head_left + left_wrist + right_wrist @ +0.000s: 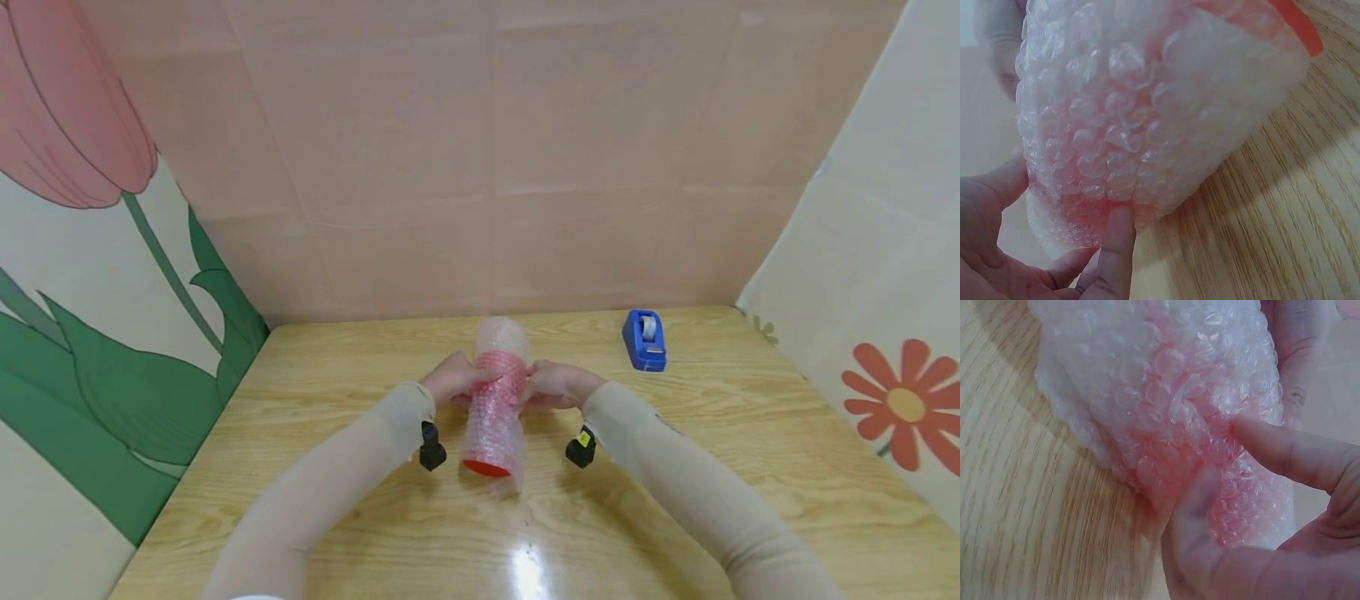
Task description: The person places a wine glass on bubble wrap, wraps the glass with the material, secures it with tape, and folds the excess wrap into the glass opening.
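A long bundle of clear bubble wrap [497,421] lies at mid-table, pointing away from me. Inside it is a red object whose kind the wrap hides; its red end [486,468] shows at the near opening. My left hand [456,379] grips the bundle from the left, thumb on one side and fingers curled under. From the right, my right hand [558,385] holds it too. Up close in the right wrist view, thumb and fingers [1266,440] press into the bubbles. A loose flap of wrap [506,485] sticks out at the near end.
A blue tape dispenser [645,342] with a roll in it stands at the back right of the wooden table [360,517]. A pink backdrop [487,167] rises behind the table's far edge, and flower-printed panels [903,404] flank it.
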Demonstrator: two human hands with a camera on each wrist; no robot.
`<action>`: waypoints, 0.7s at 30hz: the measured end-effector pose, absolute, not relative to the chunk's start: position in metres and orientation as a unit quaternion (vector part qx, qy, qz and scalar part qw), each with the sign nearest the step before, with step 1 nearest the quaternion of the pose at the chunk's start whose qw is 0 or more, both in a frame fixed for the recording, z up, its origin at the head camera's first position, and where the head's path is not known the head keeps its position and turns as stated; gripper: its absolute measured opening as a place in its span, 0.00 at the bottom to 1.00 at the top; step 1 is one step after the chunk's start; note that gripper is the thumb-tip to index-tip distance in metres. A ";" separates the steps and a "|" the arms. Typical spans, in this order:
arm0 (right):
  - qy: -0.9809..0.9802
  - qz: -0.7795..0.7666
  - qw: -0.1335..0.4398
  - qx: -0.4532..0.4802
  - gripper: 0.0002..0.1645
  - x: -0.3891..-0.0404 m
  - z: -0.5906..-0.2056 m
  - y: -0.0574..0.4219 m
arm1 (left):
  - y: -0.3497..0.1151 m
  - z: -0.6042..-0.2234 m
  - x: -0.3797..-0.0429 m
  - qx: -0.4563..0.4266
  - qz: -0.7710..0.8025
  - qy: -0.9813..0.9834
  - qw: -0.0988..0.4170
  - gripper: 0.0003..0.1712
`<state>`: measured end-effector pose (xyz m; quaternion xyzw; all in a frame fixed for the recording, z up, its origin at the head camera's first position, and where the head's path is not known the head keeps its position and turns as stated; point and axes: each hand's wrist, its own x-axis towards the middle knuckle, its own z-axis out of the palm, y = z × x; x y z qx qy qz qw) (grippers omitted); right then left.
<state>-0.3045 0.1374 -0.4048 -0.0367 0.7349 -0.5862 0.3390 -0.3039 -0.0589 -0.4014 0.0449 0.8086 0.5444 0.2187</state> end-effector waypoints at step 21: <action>0.681 -0.645 0.346 0.004 0.03 -0.304 -0.404 0.136 | -0.059 -0.400 -0.306 0.045 0.540 0.810 0.224 0.22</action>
